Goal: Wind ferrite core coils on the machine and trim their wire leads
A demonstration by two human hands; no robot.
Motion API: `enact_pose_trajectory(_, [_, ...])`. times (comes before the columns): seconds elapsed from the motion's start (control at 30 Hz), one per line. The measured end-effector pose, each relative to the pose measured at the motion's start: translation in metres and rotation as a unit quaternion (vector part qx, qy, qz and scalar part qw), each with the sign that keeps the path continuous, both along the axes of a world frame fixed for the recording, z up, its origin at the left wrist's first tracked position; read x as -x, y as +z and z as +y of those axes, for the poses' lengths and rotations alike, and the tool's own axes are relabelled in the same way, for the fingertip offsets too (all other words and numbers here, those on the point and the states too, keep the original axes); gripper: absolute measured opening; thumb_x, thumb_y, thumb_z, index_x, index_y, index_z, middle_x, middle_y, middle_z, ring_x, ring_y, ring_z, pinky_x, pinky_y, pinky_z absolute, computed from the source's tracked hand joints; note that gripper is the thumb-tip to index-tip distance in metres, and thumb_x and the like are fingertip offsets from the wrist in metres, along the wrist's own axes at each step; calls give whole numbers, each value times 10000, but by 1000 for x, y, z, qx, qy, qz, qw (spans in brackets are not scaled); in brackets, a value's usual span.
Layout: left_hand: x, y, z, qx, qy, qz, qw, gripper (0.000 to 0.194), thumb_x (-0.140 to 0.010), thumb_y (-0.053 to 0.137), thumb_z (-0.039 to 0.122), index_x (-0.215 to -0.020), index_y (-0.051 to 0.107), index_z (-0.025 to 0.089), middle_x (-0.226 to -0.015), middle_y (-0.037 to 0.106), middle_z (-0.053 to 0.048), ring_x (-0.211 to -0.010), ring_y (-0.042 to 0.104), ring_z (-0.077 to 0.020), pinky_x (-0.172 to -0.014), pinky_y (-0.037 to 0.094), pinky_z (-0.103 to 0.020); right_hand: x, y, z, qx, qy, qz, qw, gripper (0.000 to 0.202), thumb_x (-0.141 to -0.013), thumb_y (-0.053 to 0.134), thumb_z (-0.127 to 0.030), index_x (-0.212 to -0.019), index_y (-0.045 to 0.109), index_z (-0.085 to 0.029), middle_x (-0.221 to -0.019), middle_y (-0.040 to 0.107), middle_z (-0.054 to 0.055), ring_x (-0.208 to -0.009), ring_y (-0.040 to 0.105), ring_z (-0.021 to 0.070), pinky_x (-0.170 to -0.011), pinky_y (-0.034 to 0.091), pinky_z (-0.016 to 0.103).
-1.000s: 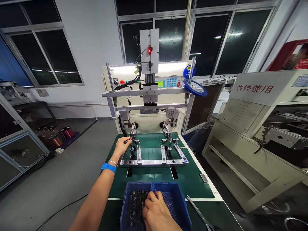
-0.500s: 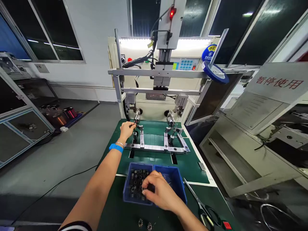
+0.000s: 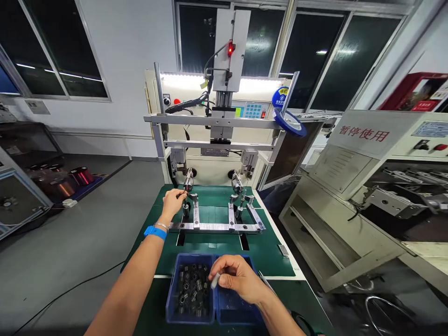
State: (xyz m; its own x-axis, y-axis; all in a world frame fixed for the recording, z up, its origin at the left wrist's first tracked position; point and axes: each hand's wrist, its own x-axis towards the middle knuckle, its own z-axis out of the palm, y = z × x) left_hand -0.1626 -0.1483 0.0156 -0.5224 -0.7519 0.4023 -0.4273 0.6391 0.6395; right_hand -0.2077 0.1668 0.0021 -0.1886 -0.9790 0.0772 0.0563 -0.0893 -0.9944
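Fingers of the right hand closed, thumb against forefinger, pinching a small pale piece; piece is blurred, looks stubby, roughly cylindrical, tilted. Held in the air at the right edge of the parts bin, over the join with the second bin. Left hand well beyond the parts bin and slightly to its left, arm stretched out; fingertips bunched near the tip of the left spindle, just above the left post; too small to tell if they grip anything. Blue band on that wrist.

Parts bin: blue, holds a jumble of dark metal cores, some toothed. Second bin: also blue, directly right of the parts bin, partly covered by the right hand. Metal fixture lies across the green mat beyond the parts bin; right spindle farther back, on the right. Small metal block on the mat, beyond and right of the parts bin. Scissors right of the parts bin, past the second bin, partly hidden by the right forearm. Machine stands far behind the parts bin, red light lit up high, blue ring hanging on its right upright
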Motion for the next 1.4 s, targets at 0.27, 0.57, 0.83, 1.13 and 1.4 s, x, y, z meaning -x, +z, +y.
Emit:
enact_pose_trajectory(0.27, [-10,-9,3,18,-28,-12,999,251,-856,677,276,-1094,672,196,-1318,602,-83,-1261,490,-294,-1027,411,-531,36,20,-1,11,-74,93,993,465,-744,700,-636,-851,646,-186,-784,699,44,-644,590,140,-612,471,279])
enact_pose_trajectory(0.57, [-9,-11,4,17,10,-44,999,229,-873,641,347,-1046,725,222,-1367,581,-82,-1292,435,-314,-1015,392,-533,127,56,-22,-16,-277,346,896,278,-854,587,-359,-1044,695,-187,-943,743,88,-872,678,240,-813,522,391])
enact_pose_trajectory(0.83, [-8,-14,12,55,65,-45,995,263,-902,572,370,-1008,779,246,-1330,598,-107,-1271,396,-364,-986,367,-548,193,98,-58,-83,-355,524,770,164,-923,627,-311,-938,669,-153,-994,691,49,-1005,633,208,-943,487,444])
enact_pose_trajectory(1.13, [-7,-16,9,55,68,-59,994,270,-904,562,393,-1035,773,288,-1308,622,-86,-1249,434,-345,-956,411,-508,207,85,-81,-198,-283,578,739,206,-934,620,-353,-946,668,-153,-983,694,43,-896,660,179,-841,546,388])
enact_pose_trajectory(1.4, [-7,-13,9,36,70,-67,995,273,-897,569,400,-1049,769,295,-1325,614,-80,-1252,441,-343,-966,422,-496,206,64,-79,-240,-272,552,751,218,-940,610,-361,-942,668,-151,-965,697,37,-882,665,175,-826,555,379])
